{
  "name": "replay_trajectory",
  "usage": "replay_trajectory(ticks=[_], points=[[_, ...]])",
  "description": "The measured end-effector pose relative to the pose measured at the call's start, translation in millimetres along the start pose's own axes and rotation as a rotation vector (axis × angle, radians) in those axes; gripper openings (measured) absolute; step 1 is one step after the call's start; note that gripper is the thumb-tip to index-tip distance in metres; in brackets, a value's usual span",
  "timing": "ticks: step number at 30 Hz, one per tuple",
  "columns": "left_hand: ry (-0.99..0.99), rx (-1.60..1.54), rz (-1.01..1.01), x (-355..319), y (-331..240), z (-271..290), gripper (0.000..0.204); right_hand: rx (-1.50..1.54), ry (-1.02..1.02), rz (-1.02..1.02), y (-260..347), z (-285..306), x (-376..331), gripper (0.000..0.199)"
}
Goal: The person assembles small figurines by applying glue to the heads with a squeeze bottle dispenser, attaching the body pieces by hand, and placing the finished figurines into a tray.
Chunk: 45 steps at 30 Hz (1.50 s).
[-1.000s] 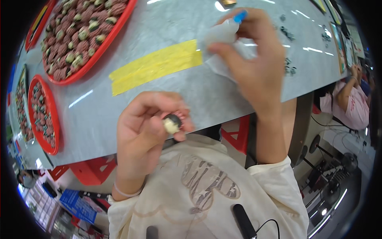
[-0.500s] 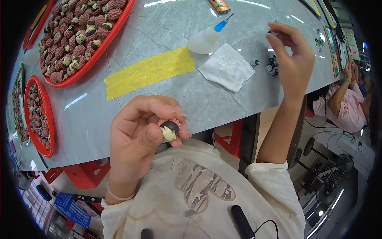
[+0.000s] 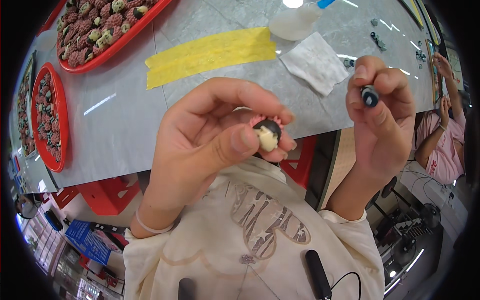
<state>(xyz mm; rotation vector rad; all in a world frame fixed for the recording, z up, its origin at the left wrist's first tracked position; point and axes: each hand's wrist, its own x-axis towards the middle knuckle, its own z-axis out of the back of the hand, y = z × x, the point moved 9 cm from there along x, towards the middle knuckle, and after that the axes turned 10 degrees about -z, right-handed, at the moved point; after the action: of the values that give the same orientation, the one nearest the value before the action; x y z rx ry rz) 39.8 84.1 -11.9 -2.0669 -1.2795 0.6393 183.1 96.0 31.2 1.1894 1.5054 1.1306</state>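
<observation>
Figure [image 3: 269,136]: one; pink, black and cream. Place: nearer the person than the tape [image 3: 210,57], below its right end in view. Pinched in the left hand [image 3: 200,145], thumb at one side, fingers curled behind and beneath. Handling, as judged: light, stiff, smooth on the rounded black and cream parts, so apt to slip; the pink frill seems the most fragile part. Hold: rounded sides, between thumb and forefinger, frill spared. Direction: cream part lowermost, toward the person; black above; frill along the upper edge, toward the tape. Long axis: weak, the form being nearly round.

Peg [image 3: 369,96]: one; dark, stubby. Place: right of the tape and nearer the person. Pinched in the right hand [image 3: 385,120] between thumb and fingers. Handling, as judged: light, hard, possibly slick; hold round the barrel. Direction: pale-marked end toward the person; long axis slanting down and slightly right.

Surroundings: cloth [image 3: 316,65], right of the tape; bottle [image 3: 292,24], just beside its right end; two red trays [image 3: 61,145], left of it; all on the table [image 3: 115,137].
</observation>
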Motion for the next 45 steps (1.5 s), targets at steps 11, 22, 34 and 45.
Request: replay_trajectory(ticks=[11, 22, 34, 45], points=[[-0.059, 0.041, -0.071, -7.4, -4.2, 5.3, 0.039, -0.356, 0.155, 0.333, 12.9, -54.0, -7.7, 0.025], [-0.123, 0.052, -0.032, -10.1, -2.8, 9.6, 0.043, -0.494, 0.070, 0.412, 23.2, -66.9, -17.8, 0.024], [-0.171, 0.291, -0.152, -6.1, -30.0, 12.7, 0.036, -0.525, -0.069, 0.482, 23.3, -75.9, -15.6, 0.018], [-0.613, 1.383, -0.819, -50.6, -222.2, 93.9, 0.028, -0.666, -0.316, 0.538, 38.5, -42.0, -23.5, 0.035]])
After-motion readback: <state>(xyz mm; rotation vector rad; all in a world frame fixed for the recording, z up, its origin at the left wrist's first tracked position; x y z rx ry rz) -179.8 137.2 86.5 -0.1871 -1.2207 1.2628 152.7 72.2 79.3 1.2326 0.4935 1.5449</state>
